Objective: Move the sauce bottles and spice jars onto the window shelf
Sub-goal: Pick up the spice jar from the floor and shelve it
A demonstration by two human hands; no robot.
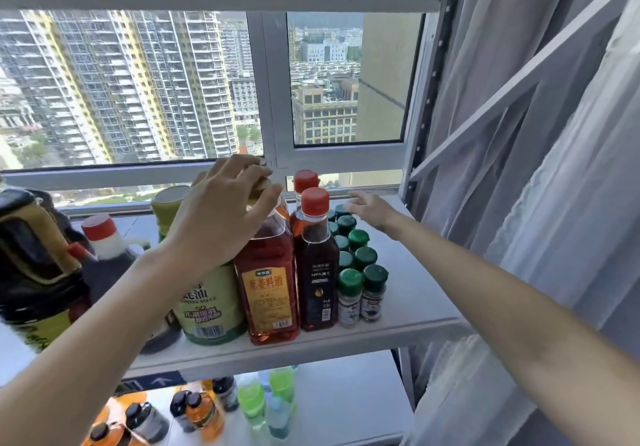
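**Window shelf nearly stocked, a lower tier still waiting**

The person's left hand [225,210] is cupped over the cap of a tall amber bottle [266,286] standing at the front of the window shelf [408,307], fingers curled around its top in a grip. The right hand [372,208] hovers spread and empty over the back of the shelf, just beyond the rows of green-capped spice jars [356,272], touching nothing.

Much of the job looks done. Beside the amber bottle stands a dark red-capped bottle [318,265], with a second red-capped one [304,182] behind it. To the left sit a green-labelled oyster sauce jug [211,310], a dark bottle with a red and white cap [104,237] and a large black and yellow container [31,258] at the edge of view. The spice jars form two neat files running toward the window.

What remains, judging by the view below: several small bottles, orange, green and dark-capped [207,407], lie on a lower shelf [346,407], blurred. Whether all belong to the task cannot be told.
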